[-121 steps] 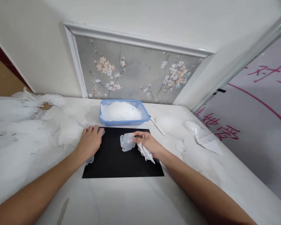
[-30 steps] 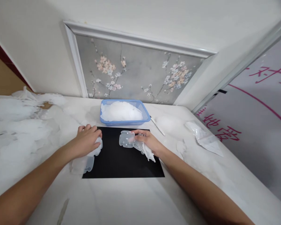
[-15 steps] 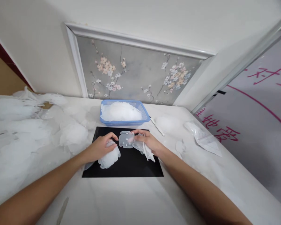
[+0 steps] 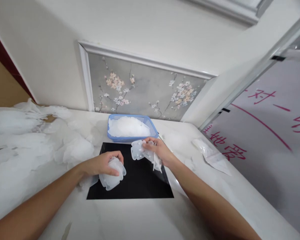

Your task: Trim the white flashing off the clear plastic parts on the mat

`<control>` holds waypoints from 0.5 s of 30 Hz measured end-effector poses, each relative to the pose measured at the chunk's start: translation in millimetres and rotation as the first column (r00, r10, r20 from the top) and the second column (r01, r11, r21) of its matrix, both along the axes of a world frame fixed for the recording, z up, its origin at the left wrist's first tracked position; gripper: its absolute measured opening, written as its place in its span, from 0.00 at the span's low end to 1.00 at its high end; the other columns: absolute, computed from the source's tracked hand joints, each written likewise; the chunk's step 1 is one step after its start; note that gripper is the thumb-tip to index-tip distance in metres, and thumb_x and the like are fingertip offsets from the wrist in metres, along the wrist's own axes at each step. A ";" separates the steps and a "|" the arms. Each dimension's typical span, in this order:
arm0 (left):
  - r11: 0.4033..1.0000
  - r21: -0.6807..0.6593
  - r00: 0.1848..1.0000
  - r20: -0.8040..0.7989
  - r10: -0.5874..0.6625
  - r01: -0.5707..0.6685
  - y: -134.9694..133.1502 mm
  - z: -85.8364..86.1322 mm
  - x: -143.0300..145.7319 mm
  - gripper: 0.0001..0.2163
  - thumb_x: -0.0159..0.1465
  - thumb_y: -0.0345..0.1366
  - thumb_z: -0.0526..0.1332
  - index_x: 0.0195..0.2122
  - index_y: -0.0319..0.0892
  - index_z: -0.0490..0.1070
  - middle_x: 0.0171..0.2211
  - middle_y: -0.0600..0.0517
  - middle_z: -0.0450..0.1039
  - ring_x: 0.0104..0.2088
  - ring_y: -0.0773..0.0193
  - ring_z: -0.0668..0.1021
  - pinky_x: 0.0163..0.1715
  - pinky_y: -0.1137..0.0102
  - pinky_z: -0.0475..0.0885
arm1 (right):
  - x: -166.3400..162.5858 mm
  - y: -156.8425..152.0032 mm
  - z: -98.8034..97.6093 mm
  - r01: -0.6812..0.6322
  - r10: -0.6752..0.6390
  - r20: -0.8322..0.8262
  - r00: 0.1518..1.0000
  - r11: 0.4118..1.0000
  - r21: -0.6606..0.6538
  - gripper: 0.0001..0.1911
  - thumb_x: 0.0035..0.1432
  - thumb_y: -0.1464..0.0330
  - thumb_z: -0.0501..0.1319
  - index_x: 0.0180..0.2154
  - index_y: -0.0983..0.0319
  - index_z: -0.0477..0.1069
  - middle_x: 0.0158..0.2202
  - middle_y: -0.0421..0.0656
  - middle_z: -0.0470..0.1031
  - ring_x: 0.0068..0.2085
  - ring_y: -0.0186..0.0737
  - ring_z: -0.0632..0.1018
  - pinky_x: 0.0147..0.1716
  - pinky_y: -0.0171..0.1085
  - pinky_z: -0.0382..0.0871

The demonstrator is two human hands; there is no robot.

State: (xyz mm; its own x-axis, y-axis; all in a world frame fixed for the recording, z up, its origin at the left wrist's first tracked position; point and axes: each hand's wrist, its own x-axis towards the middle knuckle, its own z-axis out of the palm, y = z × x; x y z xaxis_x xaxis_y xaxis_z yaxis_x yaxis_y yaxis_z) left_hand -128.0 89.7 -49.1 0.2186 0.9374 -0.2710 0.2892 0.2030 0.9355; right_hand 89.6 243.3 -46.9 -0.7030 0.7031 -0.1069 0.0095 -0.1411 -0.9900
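My left hand [image 4: 106,163] is closed around a stack of thin, translucent white plastic pieces [image 4: 112,181] with wavy edges, over the left part of a black mat [image 4: 140,180]. My right hand [image 4: 158,149] grips several similar pieces at the mat's upper right. One of these, a clear plastic piece [image 4: 137,150] with small raised dots, points out toward the left. The others hang below my fingers, some seen edge-on. The two hands are apart, with bare mat between them. What kind of item the pieces are, I cannot tell.
A blue plastic basket [image 4: 153,131] filled with white pieces stands behind the mat. Heaps of translucent pieces [image 4: 20,160] cover the left side of the white table [image 4: 110,220]. A clear plastic bag [image 4: 212,155] lies at the right, near a board [image 4: 270,150] with red writing.
My right hand has drawn its pieces away from the left hand, widening the gap. My left hand has shifted slightly left with its stack. The camera view has tilted a little upward.
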 end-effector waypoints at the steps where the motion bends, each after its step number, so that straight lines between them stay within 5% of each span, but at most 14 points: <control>1: 1.000 0.016 1.000 -0.002 -0.006 0.006 0.1 -0.8 0.2 0.17 0.51 0.41 0.70 0.38 0.43 0.68 0.33 0.53 0.73 0.31 0.62 0.74 0.30 0.71 0.67 | -7.8 7.7 9.9 0.007 -0.007 0.001 1.000 0.996 0.085 0.19 0.40 0.57 0.72 0.29 0.61 0.71 0.24 0.39 0.75 0.25 0.35 0.73 0.27 0.34 0.66; 4: 0.999 0.044 1.000 -0.010 0.001 -0.001 -0.1 -1.6 1.0 0.15 0.51 0.41 0.70 0.36 0.43 0.69 0.33 0.52 0.72 0.31 0.63 0.73 0.28 0.72 0.66 | -42.5 41.4 38.5 0.020 -0.043 0.060 0.997 0.938 0.346 0.18 0.46 0.54 0.68 0.32 0.61 0.73 0.25 0.40 0.75 0.24 0.35 0.72 0.25 0.33 0.63; 8: 0.999 0.044 1.000 -0.001 0.021 -0.021 -1.7 -2.9 0.0 0.15 0.51 0.41 0.70 0.36 0.43 0.69 0.33 0.53 0.72 0.32 0.64 0.73 0.30 0.72 0.66 | -92.9 89.5 54.4 0.010 -0.266 0.300 0.916 0.762 0.647 0.12 0.48 0.59 0.66 0.28 0.61 0.75 0.24 0.40 0.73 0.30 0.40 0.73 0.31 0.36 0.64; 15: 0.997 0.040 0.995 0.088 0.056 -0.059 -0.8 -12.7 -3.7 0.17 0.48 0.41 0.71 0.36 0.42 0.70 0.32 0.54 0.73 0.30 0.65 0.73 0.29 0.73 0.65 | -120.2 103.7 17.8 0.027 -0.282 0.242 0.928 0.701 0.713 0.11 0.52 0.61 0.62 0.35 0.60 0.76 0.33 0.42 0.77 0.38 0.40 0.74 0.40 0.37 0.65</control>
